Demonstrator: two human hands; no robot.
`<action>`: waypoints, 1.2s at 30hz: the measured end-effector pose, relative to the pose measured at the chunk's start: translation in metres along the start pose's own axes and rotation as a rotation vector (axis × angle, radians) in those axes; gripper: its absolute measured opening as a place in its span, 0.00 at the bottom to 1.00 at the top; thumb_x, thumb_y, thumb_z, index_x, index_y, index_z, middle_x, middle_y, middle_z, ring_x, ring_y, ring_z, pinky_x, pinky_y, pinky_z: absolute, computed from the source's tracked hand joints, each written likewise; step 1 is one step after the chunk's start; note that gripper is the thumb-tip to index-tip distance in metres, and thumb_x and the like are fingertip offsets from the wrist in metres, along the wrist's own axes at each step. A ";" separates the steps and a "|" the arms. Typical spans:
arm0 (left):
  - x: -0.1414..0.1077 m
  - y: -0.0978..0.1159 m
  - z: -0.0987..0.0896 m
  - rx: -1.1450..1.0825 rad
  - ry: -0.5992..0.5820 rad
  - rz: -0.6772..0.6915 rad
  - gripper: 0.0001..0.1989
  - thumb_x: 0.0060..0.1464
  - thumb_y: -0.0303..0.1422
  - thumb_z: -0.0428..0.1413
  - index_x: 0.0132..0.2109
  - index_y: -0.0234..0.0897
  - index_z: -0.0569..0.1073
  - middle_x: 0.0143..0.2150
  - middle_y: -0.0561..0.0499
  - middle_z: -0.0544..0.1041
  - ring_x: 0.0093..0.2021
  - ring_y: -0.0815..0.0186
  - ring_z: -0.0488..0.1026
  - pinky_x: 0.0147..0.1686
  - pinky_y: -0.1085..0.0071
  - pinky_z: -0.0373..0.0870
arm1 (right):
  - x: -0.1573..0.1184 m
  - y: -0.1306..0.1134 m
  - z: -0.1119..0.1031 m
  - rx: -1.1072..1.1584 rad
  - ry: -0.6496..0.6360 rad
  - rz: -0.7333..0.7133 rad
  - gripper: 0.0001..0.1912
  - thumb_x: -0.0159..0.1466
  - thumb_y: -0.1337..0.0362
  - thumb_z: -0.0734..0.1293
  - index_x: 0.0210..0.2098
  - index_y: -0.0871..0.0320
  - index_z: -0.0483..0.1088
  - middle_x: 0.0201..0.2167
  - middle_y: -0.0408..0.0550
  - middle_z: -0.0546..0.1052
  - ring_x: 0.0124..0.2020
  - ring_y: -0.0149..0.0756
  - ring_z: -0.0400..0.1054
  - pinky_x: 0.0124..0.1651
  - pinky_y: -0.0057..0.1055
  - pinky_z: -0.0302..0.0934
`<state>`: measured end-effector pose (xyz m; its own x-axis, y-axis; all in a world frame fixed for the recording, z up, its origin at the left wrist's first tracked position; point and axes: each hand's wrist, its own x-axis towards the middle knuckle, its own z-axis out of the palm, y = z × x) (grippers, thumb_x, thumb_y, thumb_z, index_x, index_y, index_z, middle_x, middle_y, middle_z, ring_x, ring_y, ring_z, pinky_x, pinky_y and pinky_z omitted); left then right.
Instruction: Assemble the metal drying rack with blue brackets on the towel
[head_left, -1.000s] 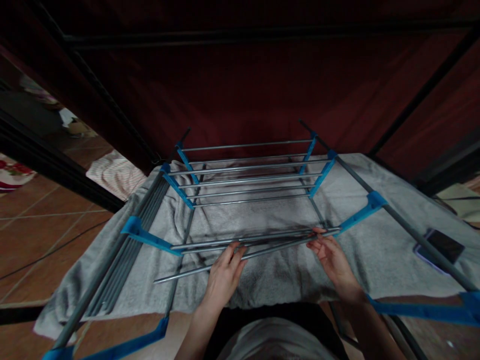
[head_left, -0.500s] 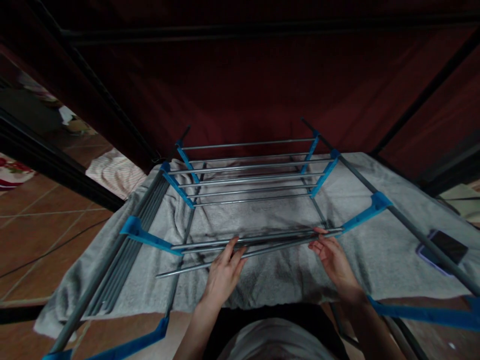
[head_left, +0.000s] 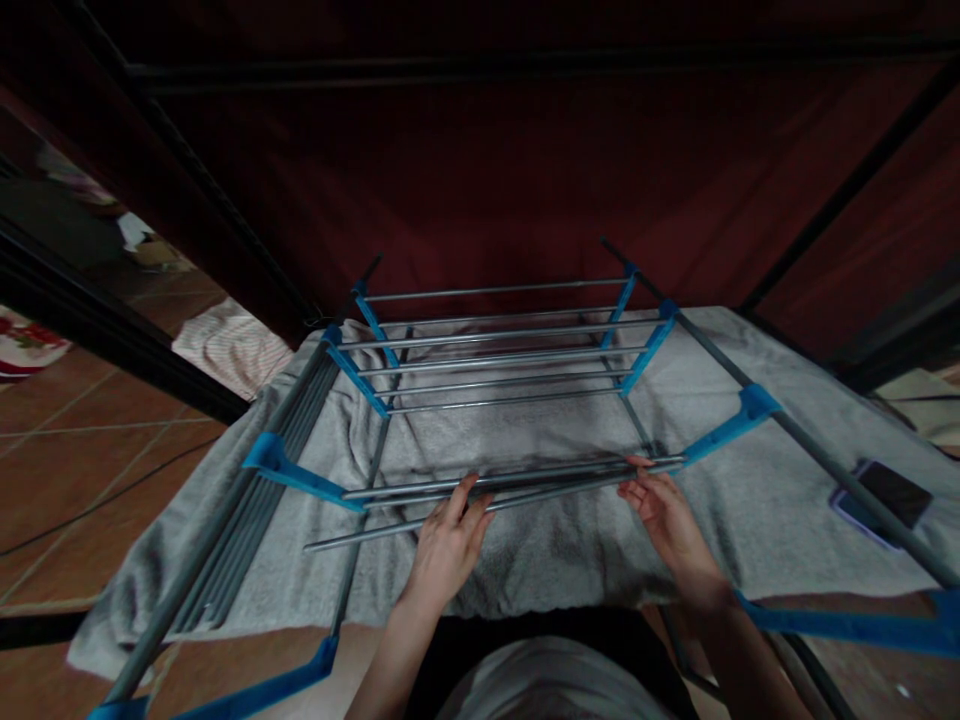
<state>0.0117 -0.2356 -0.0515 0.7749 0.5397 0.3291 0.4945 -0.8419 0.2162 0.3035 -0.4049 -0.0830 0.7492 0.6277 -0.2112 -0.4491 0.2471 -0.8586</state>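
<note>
A rack of grey metal tubes (head_left: 510, 362) and blue plastic brackets (head_left: 300, 480) lies in front of me. My left hand (head_left: 450, 535) has its fingers wrapped around a loose metal rod (head_left: 352, 540), near the middle. That rod slants, its left end sticking out free below the left bracket. At the rod's right part, my right hand (head_left: 664, 510) pinches it near the right blue bracket (head_left: 724, 432). Just beyond it, other rods (head_left: 420, 490) run between the two brackets, partly hidden by my fingers.
Several spare rods (head_left: 262, 510) lie side by side on the grey blanket (head_left: 517, 440), at left. A phone (head_left: 885, 500) rests at right, partly under a side tube. Dark red panels (head_left: 487, 180) stand behind. Striped cloth (head_left: 232, 345) lies on the tiled floor (head_left: 97, 470).
The loose rod's left end has shifted slightly left and up. Both hands keep nearly the same places and grip.
</note>
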 end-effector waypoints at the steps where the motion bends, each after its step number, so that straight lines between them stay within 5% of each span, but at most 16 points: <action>1: 0.000 0.000 -0.001 0.005 0.001 0.002 0.14 0.66 0.36 0.49 0.52 0.42 0.76 0.64 0.44 0.68 0.47 0.60 0.77 0.47 0.61 0.77 | 0.000 -0.001 0.000 -0.002 0.006 -0.002 0.11 0.54 0.59 0.77 0.36 0.50 0.77 0.39 0.42 0.79 0.31 0.32 0.72 0.38 0.33 0.70; 21: 0.008 0.001 -0.008 0.032 -0.015 0.018 0.15 0.67 0.36 0.48 0.53 0.41 0.76 0.61 0.45 0.71 0.48 0.60 0.77 0.48 0.62 0.76 | 0.003 -0.013 0.010 -0.104 0.058 0.035 0.15 0.50 0.52 0.79 0.31 0.53 0.78 0.24 0.42 0.74 0.28 0.33 0.68 0.33 0.29 0.67; 36: 0.016 0.002 -0.007 -0.005 0.063 0.076 0.14 0.66 0.36 0.50 0.52 0.39 0.76 0.56 0.47 0.76 0.47 0.60 0.77 0.47 0.62 0.76 | 0.004 -0.029 0.011 -0.157 0.076 0.046 0.16 0.51 0.52 0.79 0.30 0.54 0.76 0.26 0.43 0.78 0.27 0.34 0.73 0.36 0.30 0.71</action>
<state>0.0225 -0.2284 -0.0395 0.7836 0.4735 0.4023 0.4330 -0.8805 0.1929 0.3142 -0.4015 -0.0535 0.7669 0.5767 -0.2816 -0.4066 0.0970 -0.9085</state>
